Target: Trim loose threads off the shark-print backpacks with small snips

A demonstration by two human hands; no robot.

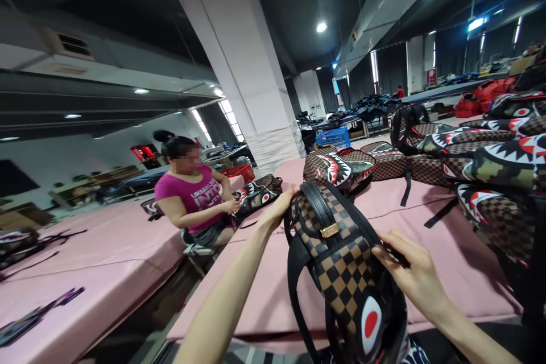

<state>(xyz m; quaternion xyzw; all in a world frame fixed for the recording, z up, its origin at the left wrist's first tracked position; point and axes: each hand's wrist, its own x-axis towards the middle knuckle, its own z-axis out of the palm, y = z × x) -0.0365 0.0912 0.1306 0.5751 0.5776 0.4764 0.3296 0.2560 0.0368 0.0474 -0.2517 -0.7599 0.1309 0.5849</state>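
One checkered backpack (341,273) tilts over the near edge of the pink table (251,301), its red-and-white eye patch (371,324) lowermost. I see my right hand (412,270) gripping its black side edge (362,219), thumb and fingertips nearly together; my left hand (285,203) touches the far top end near the handle (319,205), fingers partly hidden, so I cannot tell how closed it is. Beyond, a seated co-worker (191,199) handles a camouflage bag (260,192).
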